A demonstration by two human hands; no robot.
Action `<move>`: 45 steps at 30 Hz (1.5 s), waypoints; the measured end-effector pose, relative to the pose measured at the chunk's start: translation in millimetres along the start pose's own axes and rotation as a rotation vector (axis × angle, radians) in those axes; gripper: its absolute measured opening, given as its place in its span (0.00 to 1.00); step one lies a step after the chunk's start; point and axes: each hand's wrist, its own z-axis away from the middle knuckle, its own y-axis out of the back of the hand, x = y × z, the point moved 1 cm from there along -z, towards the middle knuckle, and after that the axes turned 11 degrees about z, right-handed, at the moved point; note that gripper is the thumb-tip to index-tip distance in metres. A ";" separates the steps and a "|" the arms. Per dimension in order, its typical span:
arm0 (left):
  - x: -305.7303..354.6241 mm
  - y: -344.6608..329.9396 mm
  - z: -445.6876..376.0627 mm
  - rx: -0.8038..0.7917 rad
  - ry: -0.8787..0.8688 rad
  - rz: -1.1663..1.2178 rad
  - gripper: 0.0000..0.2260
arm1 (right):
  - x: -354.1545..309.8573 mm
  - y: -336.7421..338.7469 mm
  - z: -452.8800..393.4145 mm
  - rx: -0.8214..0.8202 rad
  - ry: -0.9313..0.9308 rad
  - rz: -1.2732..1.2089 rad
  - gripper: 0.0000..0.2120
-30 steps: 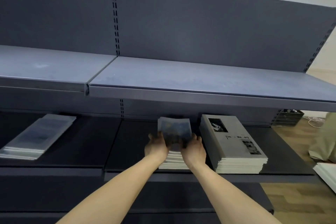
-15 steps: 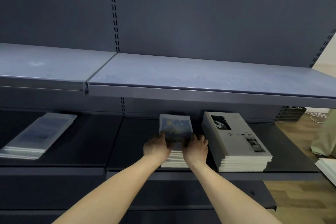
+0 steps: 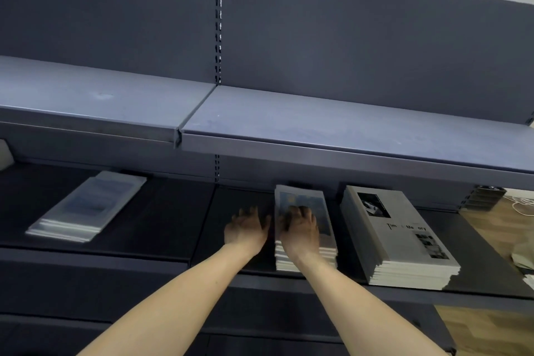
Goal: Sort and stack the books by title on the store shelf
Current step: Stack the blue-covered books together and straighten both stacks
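**shelfwatcher:** If you start from the closest stuff, it's two bare forearms reaching in, and the right hand (image 3: pixel 300 228) is lying on top of the middle stack of books (image 3: pixel 306 240) on the dark lower shelf (image 3: pixel 173 228). Fingers look spread flat over the blue-picture cover, pressing rather than gripping. The left hand (image 3: pixel 245 228) is just beside that stack's left edge, fingers loosely apart, holding nothing. Can't tell if it actually touches the books.

**binder_guy:** So squaring up the pile?

**shelfwatcher:** That's my read: top copy is down and getting aligned. Next move probably means letting go and fetching another book, matched by title to one of the three piles. The grey stack (image 3: pixel 404 240) sits just to the right, with a cover that reads something like "Tim… Me…ory", middle letters washed out. The pale stack (image 3: pixel 86 208) is well off to the left, lying at an angle.

**binder_guy:** Titles on the other two?

**shelfwatcher:** Nope, too blurry. The stacks' far ends tuck under the upper shelf (image 3: pixel 346 127). At the right edge something pale on the floor is cut off, so I can't say if it's more books.
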 end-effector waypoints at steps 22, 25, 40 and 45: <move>-181.9 112.3 9.4 0.167 0.264 -0.094 0.27 | -204.6 -66.8 18.5 -0.220 0.266 0.004 0.24; -206.4 125.9 11.9 0.189 0.285 -0.048 0.26 | -231.8 -74.8 23.1 -0.253 0.288 0.012 0.23; -324.6 175.1 39.9 0.291 0.376 0.008 0.24 | -333.7 -127.7 62.5 -0.401 0.353 -0.059 0.28; -340.8 174.8 29.5 0.280 0.394 0.064 0.27 | -345.9 -140.1 67.7 -0.443 0.380 -0.121 0.29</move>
